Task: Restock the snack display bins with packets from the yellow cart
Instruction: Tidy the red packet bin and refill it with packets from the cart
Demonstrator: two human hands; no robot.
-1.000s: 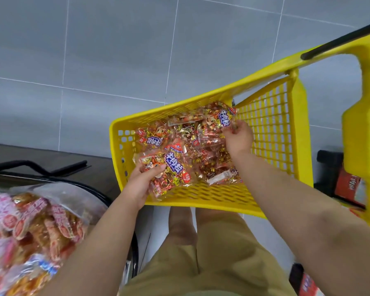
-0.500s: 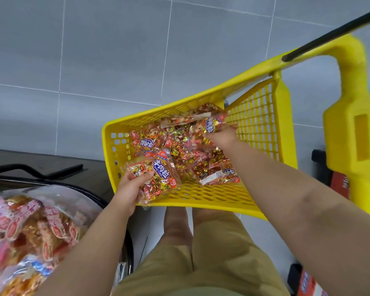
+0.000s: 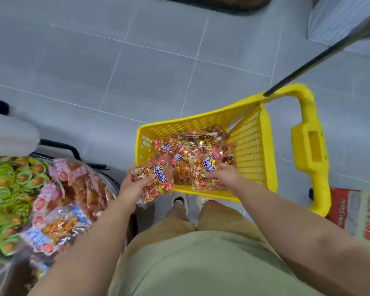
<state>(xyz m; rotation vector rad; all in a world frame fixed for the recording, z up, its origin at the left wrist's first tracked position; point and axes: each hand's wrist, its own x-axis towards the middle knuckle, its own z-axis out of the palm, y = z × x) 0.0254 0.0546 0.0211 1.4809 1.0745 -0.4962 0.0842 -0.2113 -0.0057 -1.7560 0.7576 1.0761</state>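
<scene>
The yellow cart [image 3: 254,146] stands on the floor in front of me, its basket filled with several clear snack packets with red and gold contents [image 3: 192,150]. My left hand [image 3: 132,184] grips one packet [image 3: 156,178] at the basket's near left corner, over the rim. My right hand [image 3: 226,176] grips another packet [image 3: 205,171] inside the basket near its front wall. Display bins sit at the lower left, one with pink and red packets [image 3: 73,189], one with green packets [image 3: 9,189].
Grey tiled floor [image 3: 137,71] stretches beyond the cart. The cart's yellow handle [image 3: 312,150] and a black bar [image 3: 308,65] rise on the right. A red and white carton [image 3: 355,212] lies at the right edge. A dark mat [image 3: 212,3] lies at the top.
My view has swung up and left, bringing the bins in. My right hand moved from the basket's far side to its near wall with a packet. My left hand drew its packet over the rim.
</scene>
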